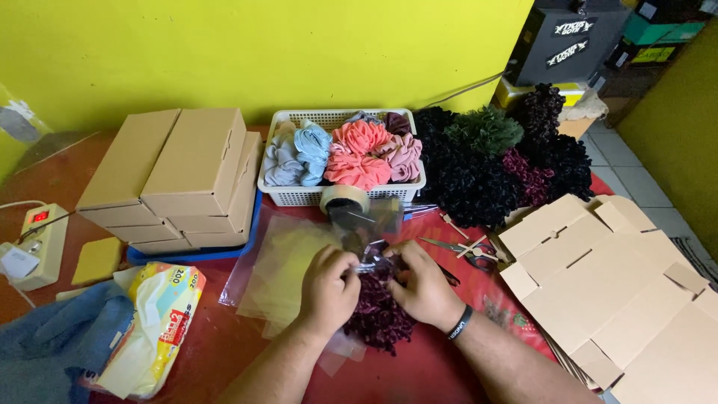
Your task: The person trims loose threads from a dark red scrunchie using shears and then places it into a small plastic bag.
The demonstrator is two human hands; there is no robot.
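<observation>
**Two hands closing a clear bag around a dark red scrunchie**

We are looking down at our own two hands, meeting over a red table [224,344]. Our left hand [327,288] is curling shut, fingers pinching the top edge of a clear plastic bag [372,258]. Our right hand [422,288], wearing a black wristband [458,323], is gripping the same edge from the other side. A dark red velvet scrunchie [380,318] is sitting between and just below both hands, partly inside the bag.

Under and to the left of the left hand, loose clear bags [280,269] are lying flat. Farther left, a yellow and white packet [153,322] is resting beside blue cloth [60,344]. To the right of the right hand, flat unfolded cardboard boxes [613,292] are spreading out, and scissors [467,251] are lying just beyond it.

Just beyond both hands, a roll of clear tape [344,198] is standing against a white basket [299,196] holding pastel scrunchies [359,153]. Beyond the left hand, folded cardboard boxes [176,179] are stacking up. Beyond the right hand, a heap of dark scrunchies [501,157] is lying against the yellow wall [262,52].
</observation>
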